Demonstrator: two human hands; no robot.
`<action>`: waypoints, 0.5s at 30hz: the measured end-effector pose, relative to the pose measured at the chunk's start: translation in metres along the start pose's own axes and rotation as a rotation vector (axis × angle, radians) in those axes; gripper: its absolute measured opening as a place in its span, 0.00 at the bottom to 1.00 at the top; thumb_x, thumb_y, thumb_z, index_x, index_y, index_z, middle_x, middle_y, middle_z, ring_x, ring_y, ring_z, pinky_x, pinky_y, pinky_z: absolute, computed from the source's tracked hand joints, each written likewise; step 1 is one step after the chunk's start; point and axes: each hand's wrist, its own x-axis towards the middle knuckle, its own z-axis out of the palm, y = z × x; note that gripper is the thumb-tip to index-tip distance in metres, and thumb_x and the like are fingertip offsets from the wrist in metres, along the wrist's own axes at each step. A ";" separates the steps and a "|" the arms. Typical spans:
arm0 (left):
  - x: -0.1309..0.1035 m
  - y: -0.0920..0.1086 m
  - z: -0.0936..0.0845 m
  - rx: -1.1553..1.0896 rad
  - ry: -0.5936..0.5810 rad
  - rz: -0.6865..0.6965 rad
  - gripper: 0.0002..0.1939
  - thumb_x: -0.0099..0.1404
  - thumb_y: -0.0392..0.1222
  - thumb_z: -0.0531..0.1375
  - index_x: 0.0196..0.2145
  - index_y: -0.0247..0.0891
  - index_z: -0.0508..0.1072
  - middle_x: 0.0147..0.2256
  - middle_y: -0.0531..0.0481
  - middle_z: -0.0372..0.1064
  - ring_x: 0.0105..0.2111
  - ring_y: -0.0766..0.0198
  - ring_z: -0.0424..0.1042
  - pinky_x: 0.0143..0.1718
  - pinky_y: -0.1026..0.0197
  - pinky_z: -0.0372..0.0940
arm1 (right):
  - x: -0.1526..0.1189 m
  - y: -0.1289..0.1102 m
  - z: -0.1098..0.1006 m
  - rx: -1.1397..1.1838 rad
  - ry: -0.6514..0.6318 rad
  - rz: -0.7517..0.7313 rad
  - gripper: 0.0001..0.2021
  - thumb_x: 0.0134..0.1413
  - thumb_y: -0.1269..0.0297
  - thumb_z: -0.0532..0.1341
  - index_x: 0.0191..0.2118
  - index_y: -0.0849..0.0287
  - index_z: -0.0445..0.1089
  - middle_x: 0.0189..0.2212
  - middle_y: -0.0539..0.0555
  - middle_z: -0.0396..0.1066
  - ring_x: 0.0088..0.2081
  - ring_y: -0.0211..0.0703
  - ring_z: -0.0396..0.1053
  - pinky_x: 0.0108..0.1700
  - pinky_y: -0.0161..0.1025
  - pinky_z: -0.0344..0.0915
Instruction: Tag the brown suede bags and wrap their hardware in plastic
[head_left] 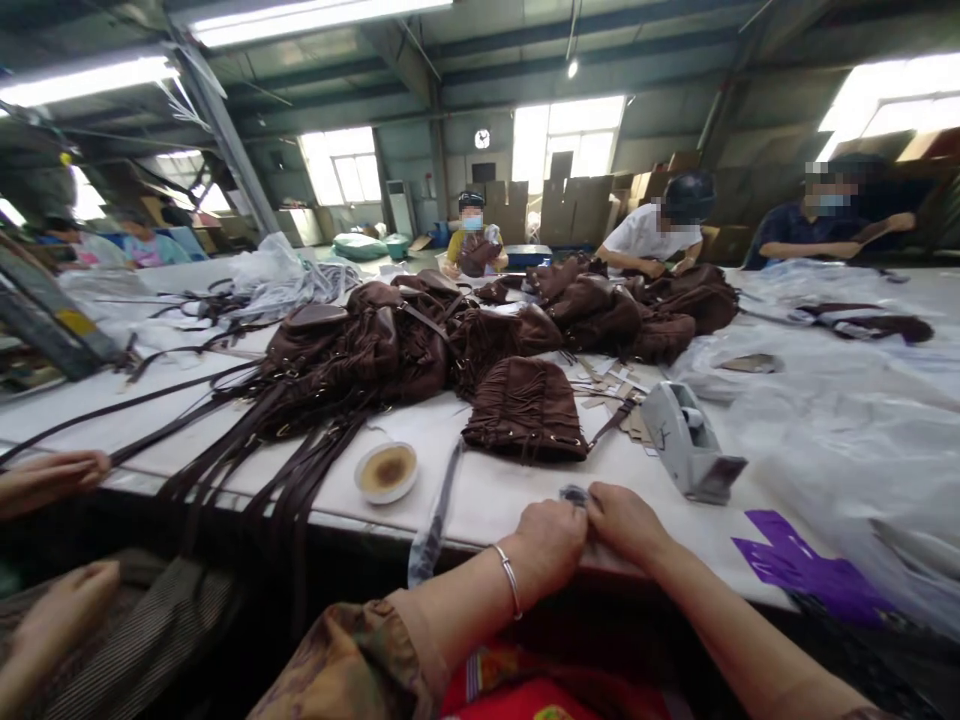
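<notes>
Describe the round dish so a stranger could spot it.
On the white table, find the heap of brown bags. The dish sits near the front edge, beside dangling straps. Unlike them, it is round and pale, with a dark middle.

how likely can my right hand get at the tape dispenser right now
Probably yes: the right hand is near the tape dispenser, with bare table between them. It seems to share a grip on a small dark piece with the left hand, so it may have to let go first.

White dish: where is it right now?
In the head view, the dish sits left of centre near the table's front edge, between the dark straps and the plastic-wrapped strip.
</notes>
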 end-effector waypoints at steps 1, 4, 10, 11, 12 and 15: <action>-0.004 -0.005 -0.004 0.013 -0.012 0.012 0.09 0.66 0.35 0.53 0.43 0.33 0.69 0.39 0.40 0.72 0.37 0.52 0.75 0.36 0.52 0.72 | 0.003 0.004 -0.002 -0.006 -0.015 -0.081 0.11 0.61 0.66 0.53 0.32 0.59 0.70 0.33 0.59 0.77 0.36 0.46 0.73 0.34 0.37 0.55; -0.013 -0.020 -0.013 0.050 -0.038 0.064 0.08 0.64 0.36 0.55 0.42 0.35 0.70 0.37 0.43 0.73 0.36 0.53 0.75 0.35 0.54 0.72 | 0.011 0.013 -0.009 0.022 -0.062 -0.340 0.11 0.62 0.65 0.53 0.34 0.58 0.72 0.33 0.56 0.77 0.36 0.44 0.72 0.37 0.36 0.57; 0.001 -0.020 -0.005 0.006 -0.056 -0.016 0.09 0.64 0.34 0.55 0.39 0.34 0.73 0.37 0.42 0.75 0.37 0.54 0.75 0.38 0.57 0.71 | 0.012 -0.003 -0.011 0.044 -0.006 -0.166 0.16 0.64 0.56 0.53 0.37 0.58 0.74 0.36 0.58 0.78 0.40 0.47 0.73 0.39 0.37 0.59; 0.004 -0.016 -0.003 -0.011 -0.042 -0.053 0.10 0.64 0.33 0.54 0.41 0.33 0.73 0.38 0.41 0.75 0.37 0.53 0.76 0.38 0.56 0.71 | 0.010 -0.009 -0.010 0.039 0.010 -0.071 0.17 0.64 0.53 0.53 0.37 0.59 0.74 0.36 0.59 0.78 0.39 0.48 0.73 0.37 0.38 0.59; 0.006 -0.011 -0.001 -0.027 -0.031 -0.088 0.12 0.65 0.32 0.52 0.42 0.32 0.73 0.38 0.40 0.75 0.38 0.53 0.76 0.39 0.55 0.71 | 0.009 -0.014 -0.008 0.027 0.014 0.000 0.18 0.63 0.53 0.53 0.37 0.60 0.74 0.35 0.61 0.77 0.38 0.49 0.73 0.36 0.38 0.59; 0.008 -0.001 0.000 -0.059 -0.031 -0.160 0.15 0.66 0.30 0.48 0.44 0.31 0.73 0.40 0.39 0.75 0.40 0.52 0.76 0.42 0.53 0.71 | 0.006 -0.022 -0.005 -0.014 -0.013 0.034 0.14 0.62 0.62 0.52 0.39 0.62 0.73 0.36 0.63 0.77 0.39 0.50 0.74 0.36 0.39 0.59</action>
